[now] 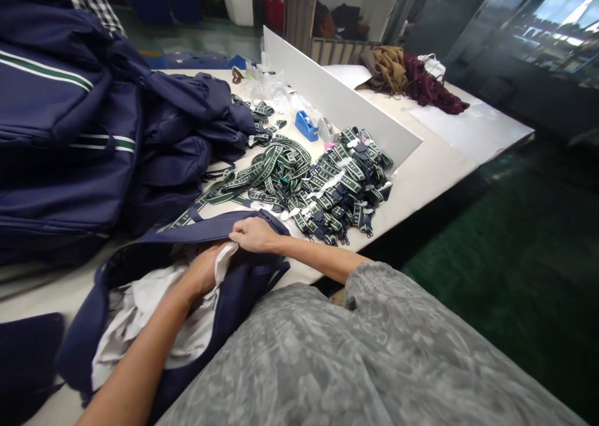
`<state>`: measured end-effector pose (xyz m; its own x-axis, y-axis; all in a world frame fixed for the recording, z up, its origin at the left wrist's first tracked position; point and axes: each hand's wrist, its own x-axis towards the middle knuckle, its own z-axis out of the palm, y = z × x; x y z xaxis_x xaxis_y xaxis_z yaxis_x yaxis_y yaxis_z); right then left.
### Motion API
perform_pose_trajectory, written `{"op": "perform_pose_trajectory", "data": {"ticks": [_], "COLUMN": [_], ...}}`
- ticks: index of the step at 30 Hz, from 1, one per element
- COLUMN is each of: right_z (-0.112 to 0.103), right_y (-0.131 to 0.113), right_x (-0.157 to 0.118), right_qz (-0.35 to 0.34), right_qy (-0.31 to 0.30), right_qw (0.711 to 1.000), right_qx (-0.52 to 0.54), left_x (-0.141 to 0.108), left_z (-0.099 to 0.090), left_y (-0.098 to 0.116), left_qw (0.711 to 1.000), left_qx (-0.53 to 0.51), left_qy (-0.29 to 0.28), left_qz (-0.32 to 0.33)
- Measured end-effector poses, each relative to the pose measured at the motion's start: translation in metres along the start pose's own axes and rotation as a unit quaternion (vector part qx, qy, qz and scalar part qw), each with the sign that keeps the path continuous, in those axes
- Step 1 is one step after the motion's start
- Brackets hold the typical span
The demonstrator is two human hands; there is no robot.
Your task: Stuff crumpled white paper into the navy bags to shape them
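Note:
A navy bag [241, 289] with white lining or stuffing [140, 304] inside lies open in front of me on the table. My right hand [255, 234] is closed, its fingers pinching the bag's far edge near the right end. My left hand [206, 270] reaches into the opening beside it. A white flap covers part of that hand and its fingertips are hidden, so its grip does not show. Just beyond the bag, green-and-white lettered straps [276, 167] lie in loose coils, touching a pile of bundled straps [339, 186] with dark clips.
Navy bags [60, 158] with striped trim are heaped at the left. A blue tape dispenser [306, 125] stands behind the straps, near an upright white panel [337, 101]. Brown and maroon items [421, 80] lie beyond the panel. The table edge runs along my right.

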<state>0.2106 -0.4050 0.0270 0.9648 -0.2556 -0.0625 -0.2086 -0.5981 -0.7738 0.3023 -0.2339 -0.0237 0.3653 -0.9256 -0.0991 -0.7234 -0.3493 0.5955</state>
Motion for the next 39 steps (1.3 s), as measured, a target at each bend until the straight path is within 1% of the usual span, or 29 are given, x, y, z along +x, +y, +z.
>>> {"op": "perform_pose_trajectory", "data": {"ticks": [1, 3, 5, 6, 7, 9, 10, 11, 13, 14, 15, 16, 17, 18, 20, 21, 22, 23, 25, 27, 28, 29, 30, 32, 34, 35, 36, 37, 39], "right_z": [0.000, -0.005, -0.015, -0.020, -0.024, -0.029, -0.030, -0.031, -0.030, -0.030, -0.029, -0.029, -0.029, -0.029, -0.029, -0.028, -0.027, -0.027, -0.026, -0.027, -0.029, -0.030, -0.031, -0.034, -0.035, -0.035, -0.035, -0.034, -0.033], "right_y": [0.002, 0.009, 0.017, 0.020, 0.022, 0.025, 0.026, 0.027, 0.029, 0.030, 0.031, 0.032, 0.033, 0.034, 0.035, 0.036, 0.036, 0.036, 0.037, 0.038, 0.040, 0.041, 0.042, 0.046, 0.049, 0.050, 0.051, 0.051, 0.050], "right_x": [-0.001, -0.002, -0.001, -0.001, 0.000, 0.003, 0.005, 0.007, 0.010, 0.011, 0.012, 0.013, 0.013, 0.014, 0.015, 0.017, 0.019, 0.021, 0.026, 0.028, 0.028, 0.027, 0.025, 0.021, 0.017, 0.016, 0.015, 0.016, 0.019], "right_qz": [0.014, 0.075, 0.143, 0.165, 0.176, 0.179, 0.178, 0.178, 0.179, 0.180, 0.181, 0.181, 0.179, 0.175, 0.164, 0.159, 0.156, 0.155, 0.156, 0.156, 0.154, 0.151, 0.150, 0.151, 0.157, 0.157, 0.155, 0.151, 0.144], "right_qy": [0.006, -0.004, -0.025, -0.031, -0.034, -0.045, -0.051, -0.057, -0.068, -0.073, -0.077, -0.081, -0.085, -0.088, -0.093, -0.095, -0.098, -0.098, -0.086, -0.074, -0.073, -0.075, -0.079, -0.080, -0.072, -0.071, -0.073, -0.077, -0.082], "right_qw": [0.999, 0.987, 0.952, 0.934, 0.920, 0.905, 0.902, 0.899, 0.894, 0.892, 0.891, 0.891, 0.891, 0.892, 0.896, 0.899, 0.903, 0.907, 0.913, 0.911, 0.909, 0.907, 0.905, 0.903, 0.903, 0.903, 0.903, 0.903, 0.907], "right_qx": [0.029, 0.142, 0.269, 0.317, 0.349, 0.382, 0.391, 0.397, 0.405, 0.407, 0.408, 0.408, 0.408, 0.407, 0.401, 0.396, 0.388, 0.379, 0.368, 0.374, 0.380, 0.386, 0.391, 0.393, 0.394, 0.394, 0.395, 0.394, 0.388], "left_x": [-0.003, -0.013, -0.027, -0.034, -0.039, -0.046, -0.046, -0.045, -0.042, -0.040, -0.039, -0.036, -0.033, -0.028, -0.012, 0.000, 0.013, 0.027, 0.052, 0.064, 0.063, 0.056, 0.044, 0.009, -0.029, -0.045, -0.056, -0.063, -0.060], "left_z": [-0.005, -0.019, -0.034, -0.041, -0.046, -0.049, -0.048, -0.046, -0.041, -0.038, -0.037, -0.035, -0.034, -0.032, -0.026, -0.022, -0.017, -0.013, -0.008, -0.010, -0.013, -0.017, -0.021, -0.029, -0.037, -0.041, -0.045, -0.049, -0.057], "left_y": [0.000, 0.008, 0.029, 0.043, 0.058, 0.084, 0.092, 0.095, 0.088, 0.079, 0.068, 0.057, 0.047, 0.040, 0.033, 0.032, 0.034, 0.036, 0.039, 0.041, 0.041, 0.041, 0.041, 0.040, 0.037, 0.034, 0.030, 0.026, 0.014], "left_qw": [1.000, 0.995, 0.986, 0.981, 0.978, 0.977, 0.978, 0.977, 0.968, 0.965, 0.966, 0.969, 0.969, 0.961, 0.928, 0.916, 0.911, 0.914, 0.922, 0.932, 0.943, 0.956, 0.969, 0.986, 0.987, 0.985, 0.983, 0.980, 0.974], "left_qx": [-0.025, -0.078, -0.113, -0.124, -0.127, -0.101, -0.064, -0.013, 0.087, 0.110, 0.101, 0.062, 0.001, -0.073, -0.206, -0.248, -0.275, -0.286, -0.302, -0.289, -0.260, -0.214, -0.157, -0.043, 0.051, 0.087, 0.113, 0.129, 0.129], "left_qy": [0.016, 0.063, 0.119, 0.137, 0.158, 0.185, 0.199, 0.212, 0.228, 0.221, 0.204, 0.181, 0.158, 0.146, 0.158, 0.167, 0.172, 0.163, 0.126, 0.094, 0.082, 0.076, 0.076, 0.089, 0.109, 0.102, 0.082, 0.051, -0.012], "left_qz": [-0.001, -0.011, -0.042, -0.060, -0.056, -0.027, -0.015, -0.020, -0.065, -0.094, -0.125, -0.158, -0.192, -0.225, -0.266, -0.267, -0.255, -0.236, -0.207, -0.196, -0.193, -0.188, -0.177, -0.138, -0.107, -0.110, -0.122, -0.141, -0.188]}}
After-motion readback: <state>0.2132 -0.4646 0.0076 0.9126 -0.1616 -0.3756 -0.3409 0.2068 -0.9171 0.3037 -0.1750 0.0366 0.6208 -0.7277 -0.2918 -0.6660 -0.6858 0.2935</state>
